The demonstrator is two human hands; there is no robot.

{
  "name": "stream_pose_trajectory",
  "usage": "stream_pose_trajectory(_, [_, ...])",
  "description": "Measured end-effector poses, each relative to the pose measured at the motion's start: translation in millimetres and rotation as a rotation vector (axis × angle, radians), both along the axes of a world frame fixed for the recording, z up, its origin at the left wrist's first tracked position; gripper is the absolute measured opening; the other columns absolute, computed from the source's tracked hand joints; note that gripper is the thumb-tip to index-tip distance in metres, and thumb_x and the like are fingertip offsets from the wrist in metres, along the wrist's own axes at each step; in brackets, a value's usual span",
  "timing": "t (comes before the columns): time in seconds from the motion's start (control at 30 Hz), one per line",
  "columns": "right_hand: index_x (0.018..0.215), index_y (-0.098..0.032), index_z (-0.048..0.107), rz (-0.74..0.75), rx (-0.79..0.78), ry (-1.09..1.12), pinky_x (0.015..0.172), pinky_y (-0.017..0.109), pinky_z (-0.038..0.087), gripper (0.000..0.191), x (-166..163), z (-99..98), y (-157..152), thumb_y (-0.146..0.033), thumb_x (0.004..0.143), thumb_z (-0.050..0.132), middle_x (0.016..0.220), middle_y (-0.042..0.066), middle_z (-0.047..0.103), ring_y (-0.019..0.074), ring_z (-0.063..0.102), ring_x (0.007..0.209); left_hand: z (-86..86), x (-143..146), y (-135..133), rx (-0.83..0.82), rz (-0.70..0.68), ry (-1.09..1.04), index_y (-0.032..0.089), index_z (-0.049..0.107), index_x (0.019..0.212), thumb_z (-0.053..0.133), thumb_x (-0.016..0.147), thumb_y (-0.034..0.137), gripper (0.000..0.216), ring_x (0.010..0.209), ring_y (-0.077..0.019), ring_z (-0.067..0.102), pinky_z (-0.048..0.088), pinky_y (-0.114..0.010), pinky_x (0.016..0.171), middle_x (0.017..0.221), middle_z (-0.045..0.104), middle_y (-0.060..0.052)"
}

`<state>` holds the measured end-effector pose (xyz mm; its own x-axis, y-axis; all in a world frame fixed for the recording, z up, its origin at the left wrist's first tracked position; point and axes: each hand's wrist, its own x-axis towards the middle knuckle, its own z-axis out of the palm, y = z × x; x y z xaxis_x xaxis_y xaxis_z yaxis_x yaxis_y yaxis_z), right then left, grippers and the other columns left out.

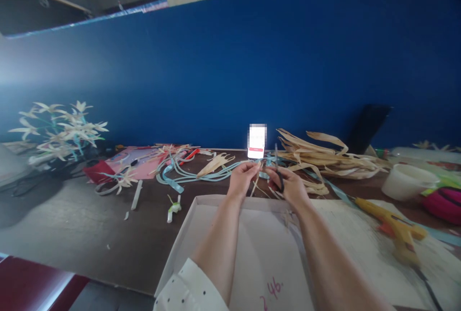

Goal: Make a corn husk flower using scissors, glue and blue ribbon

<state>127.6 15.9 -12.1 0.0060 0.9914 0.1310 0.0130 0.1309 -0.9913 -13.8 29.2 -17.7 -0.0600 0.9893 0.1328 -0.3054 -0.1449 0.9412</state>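
My left hand (242, 180) is closed in a pinch on a thin dried husk strip (256, 184) that hangs down from its fingers. My right hand (290, 185) is wrapped round dark-handled scissors (278, 173), whose blades point up toward the strip. Both hands meet over the far edge of a shallow white cardboard box lid (201, 215). A pale blue ribbon (187, 173) lies in loops on the table just behind the left hand.
A pile of dried corn husks (324, 157) lies behind my right hand. A lit phone (257, 142) leans on the blue wall. A yellow glue gun (392, 229), a white cup (405, 181), a pink pouch (444, 203) and husk flowers (61, 128) stand around.
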Motion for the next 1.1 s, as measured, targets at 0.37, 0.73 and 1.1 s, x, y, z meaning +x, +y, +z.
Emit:
stream_pose_trajectory(0.37, [0.083,-0.014,0.063,-0.504,0.073,0.408,0.04,0.021,0.042,0.041,14,-19.7,19,-0.048,0.063,0.07,0.06,0.001,0.061,0.0096,0.05,0.044,0.3,1,-3,0.031,-0.075,0.086,0.013,0.067,0.081,0.071,0.066,0.035,0.027,0.06,-0.0082,0.052,0.04,-0.021,0.06,0.067,0.063,-0.002])
stream_pose_trajectory(0.73, [0.087,-0.014,0.068,-0.352,0.017,0.383,0.042,0.02,0.042,0.042,9,-10.8,13,-0.042,0.058,0.076,0.055,-0.001,0.062,0.0094,0.052,0.044,0.9,3,-4,-0.003,-0.073,0.086,0.012,0.061,0.083,0.072,0.065,0.034,0.031,0.066,-0.0124,0.061,0.048,-0.024,0.06,0.072,0.065,-0.004])
stream_pose_trajectory(1.1, [0.079,-0.014,0.067,-0.505,0.064,0.41,0.042,0.021,0.042,0.032,10,-8.5,15,-0.038,0.058,0.075,0.054,0.0,0.062,0.0096,0.052,0.043,12.2,5,-15,-0.062,-0.31,0.162,0.012,0.057,0.08,0.074,0.063,0.033,0.032,0.065,-0.0129,0.063,0.05,-0.023,0.059,0.069,0.065,-0.003])
